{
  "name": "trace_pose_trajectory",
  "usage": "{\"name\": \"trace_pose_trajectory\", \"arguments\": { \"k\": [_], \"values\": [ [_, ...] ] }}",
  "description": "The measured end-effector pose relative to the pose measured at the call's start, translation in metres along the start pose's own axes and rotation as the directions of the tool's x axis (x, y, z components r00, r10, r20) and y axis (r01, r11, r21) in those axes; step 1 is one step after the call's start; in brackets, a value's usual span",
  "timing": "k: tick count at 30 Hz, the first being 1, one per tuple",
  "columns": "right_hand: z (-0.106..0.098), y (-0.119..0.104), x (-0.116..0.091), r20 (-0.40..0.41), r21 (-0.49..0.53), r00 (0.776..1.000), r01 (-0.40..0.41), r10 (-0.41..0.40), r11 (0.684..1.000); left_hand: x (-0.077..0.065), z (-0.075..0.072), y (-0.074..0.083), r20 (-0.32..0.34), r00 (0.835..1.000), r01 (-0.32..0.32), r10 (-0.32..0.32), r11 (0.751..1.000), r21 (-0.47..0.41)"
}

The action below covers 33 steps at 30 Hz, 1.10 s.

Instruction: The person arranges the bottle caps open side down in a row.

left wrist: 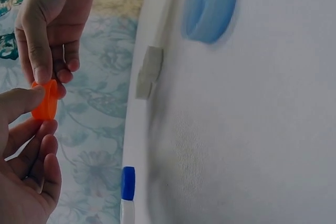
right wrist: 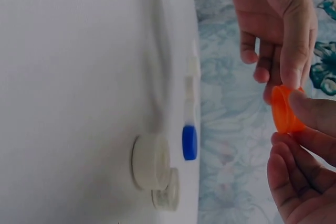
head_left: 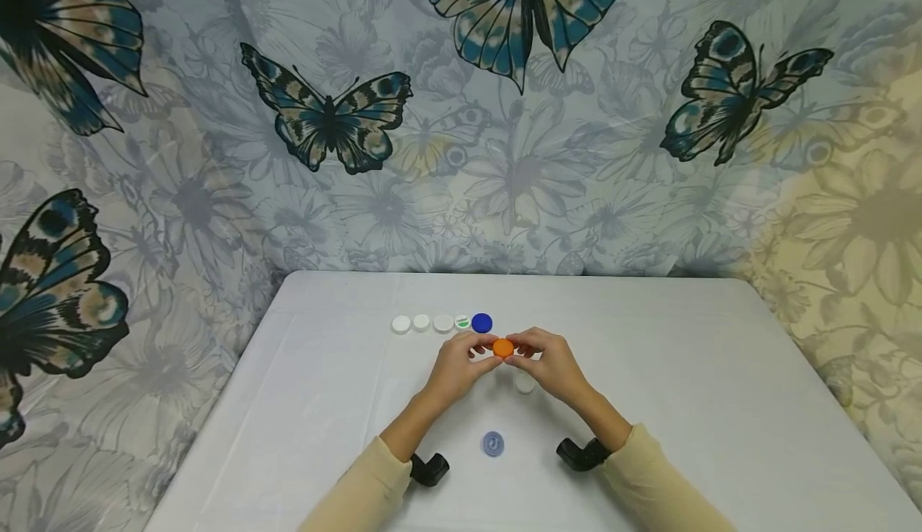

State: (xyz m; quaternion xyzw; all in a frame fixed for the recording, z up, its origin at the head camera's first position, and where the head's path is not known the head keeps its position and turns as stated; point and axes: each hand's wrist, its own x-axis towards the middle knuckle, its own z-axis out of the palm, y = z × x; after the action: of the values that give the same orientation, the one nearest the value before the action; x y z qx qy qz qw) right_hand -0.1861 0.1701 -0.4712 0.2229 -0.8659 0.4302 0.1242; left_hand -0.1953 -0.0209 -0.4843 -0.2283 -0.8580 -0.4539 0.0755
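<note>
Between both hands, a little above the table, is an orange bottle cap (head_left: 503, 348). My left hand (head_left: 455, 368) pinches its left side with thumb and fingertips. From the other side my right hand (head_left: 551, 364) pinches the same cap. In the left wrist view the orange cap (left wrist: 45, 99) stands on edge, its hollow rim partly showing, with the left hand (left wrist: 29, 166) below it and the right hand (left wrist: 55, 30) above. The right wrist view likewise has the orange cap (right wrist: 286, 109) between the fingertips of the two hands.
Behind the hands, several white caps (head_left: 401, 324), one with a green print (head_left: 463, 322), line up with a dark blue cap (head_left: 482, 322). White caps (right wrist: 151, 161) lie by the right hand. A translucent light blue cap (head_left: 493, 444) lies nearer, between the forearms on the white table (head_left: 288, 436).
</note>
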Motion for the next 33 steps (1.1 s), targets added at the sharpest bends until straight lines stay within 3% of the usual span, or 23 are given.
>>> {"name": "trace_pose_trajectory", "arguments": {
  "k": [8, 17, 24, 28, 33],
  "values": [
    [0.002, 0.019, 0.015, 0.031, -0.046, 0.998, -0.051, 0.053, 0.998, 0.023, 0.008, -0.013, 0.040, 0.999, -0.019, 0.015, 0.995, 0.096],
    [0.005, 0.046, 0.043, 0.098, -0.097, 0.991, -0.086, 0.096, 0.992, 0.055, 0.018, -0.026, 0.100, 0.992, 0.061, -0.082, 0.979, 0.194],
    [0.008, 0.059, 0.065, 0.176, -0.156, 0.967, -0.156, 0.183, 0.975, 0.079, 0.020, -0.029, 0.147, 0.979, 0.085, -0.141, 0.939, 0.332],
    [0.011, 0.064, 0.073, 0.195, -0.173, 0.963, -0.156, 0.188, 0.973, 0.087, 0.022, -0.034, 0.165, 0.971, 0.097, -0.172, 0.918, 0.384],
    [0.013, 0.070, 0.080, 0.210, -0.196, 0.957, -0.157, 0.198, 0.968, 0.095, 0.024, -0.038, 0.204, 0.962, 0.067, -0.179, 0.886, 0.459]
  ]
}}
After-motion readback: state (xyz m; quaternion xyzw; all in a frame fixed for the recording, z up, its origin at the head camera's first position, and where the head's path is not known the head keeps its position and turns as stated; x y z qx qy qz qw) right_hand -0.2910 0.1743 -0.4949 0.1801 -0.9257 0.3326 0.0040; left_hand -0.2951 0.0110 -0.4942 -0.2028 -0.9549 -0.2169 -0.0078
